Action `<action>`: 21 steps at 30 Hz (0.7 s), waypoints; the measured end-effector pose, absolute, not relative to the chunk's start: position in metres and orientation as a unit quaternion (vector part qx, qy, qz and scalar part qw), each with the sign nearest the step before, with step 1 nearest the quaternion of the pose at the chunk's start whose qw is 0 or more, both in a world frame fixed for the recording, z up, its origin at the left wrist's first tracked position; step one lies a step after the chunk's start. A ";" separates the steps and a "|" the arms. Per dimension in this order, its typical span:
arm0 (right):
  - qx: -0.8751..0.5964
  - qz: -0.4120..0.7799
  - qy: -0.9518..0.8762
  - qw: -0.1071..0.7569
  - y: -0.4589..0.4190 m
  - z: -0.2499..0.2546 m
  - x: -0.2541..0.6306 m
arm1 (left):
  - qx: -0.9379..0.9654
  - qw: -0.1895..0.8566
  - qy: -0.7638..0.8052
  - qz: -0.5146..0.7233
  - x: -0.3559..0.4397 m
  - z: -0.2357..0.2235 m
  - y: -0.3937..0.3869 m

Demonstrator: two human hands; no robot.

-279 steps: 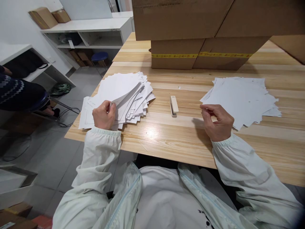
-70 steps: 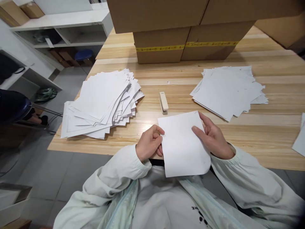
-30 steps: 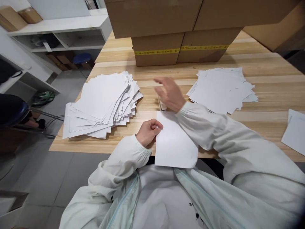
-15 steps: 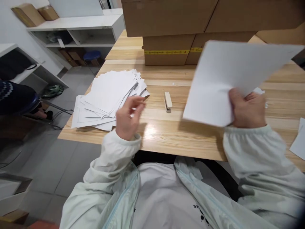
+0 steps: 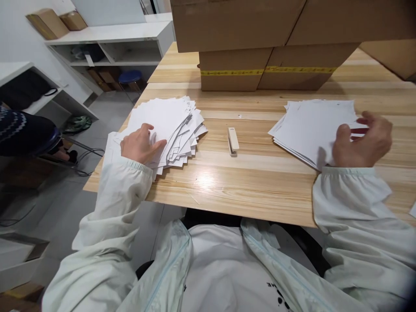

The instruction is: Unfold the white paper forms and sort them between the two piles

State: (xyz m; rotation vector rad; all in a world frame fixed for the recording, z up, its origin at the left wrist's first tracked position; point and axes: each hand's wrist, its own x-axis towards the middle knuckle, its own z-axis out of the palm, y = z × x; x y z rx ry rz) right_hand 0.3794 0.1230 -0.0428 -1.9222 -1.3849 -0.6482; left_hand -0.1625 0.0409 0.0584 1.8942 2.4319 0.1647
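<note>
My left hand (image 5: 141, 144) is over the left part of a loose, fanned pile of white paper sheets (image 5: 177, 125), its fingers apart and nothing gripped. On the right, a second, smaller stack of white paper (image 5: 316, 128) lies on the table. My right hand (image 5: 362, 141) is at that stack's right edge, fingers spread and curved, holding nothing. Between the two piles a cream-coloured stapler (image 5: 232, 141) rests on the wood, with neither hand touching it.
Large cardboard boxes (image 5: 234, 26) are stacked at the back of the wooden table (image 5: 234, 186). Beyond its left edge are white shelves (image 5: 126, 31), a blue stool (image 5: 130, 77) and part of a seated person (image 5: 26, 134).
The sheet that my right hand held has been let go onto the right stack, and that hand has opened. My left hand has moved left, onto the left pile.
</note>
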 end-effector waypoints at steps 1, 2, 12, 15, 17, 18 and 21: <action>-0.725 -0.209 -0.551 0.356 0.117 -0.038 0.367 | 0.617 0.027 0.785 0.048 -0.160 0.062 0.046; -0.716 -0.163 -0.564 0.378 0.110 -0.033 0.353 | 0.625 0.024 0.779 0.045 -0.158 0.065 0.053; -0.637 -0.050 -0.624 0.451 0.076 -0.010 0.284 | 0.669 0.019 0.737 -0.088 -0.143 0.077 0.097; -0.640 -0.043 -0.622 0.449 0.076 -0.013 0.287 | 0.673 0.031 0.731 -0.107 -0.138 0.079 0.097; -0.640 -0.041 -0.623 0.447 0.076 -0.014 0.288 | 0.675 0.042 0.729 -0.107 -0.136 0.078 0.097; -0.640 -0.038 -0.625 0.445 0.076 -0.014 0.288 | 0.674 0.046 0.730 -0.105 -0.135 0.077 0.097; -0.647 -0.031 -0.625 0.436 0.074 -0.013 0.288 | 0.662 0.054 0.744 -0.079 -0.138 0.075 0.097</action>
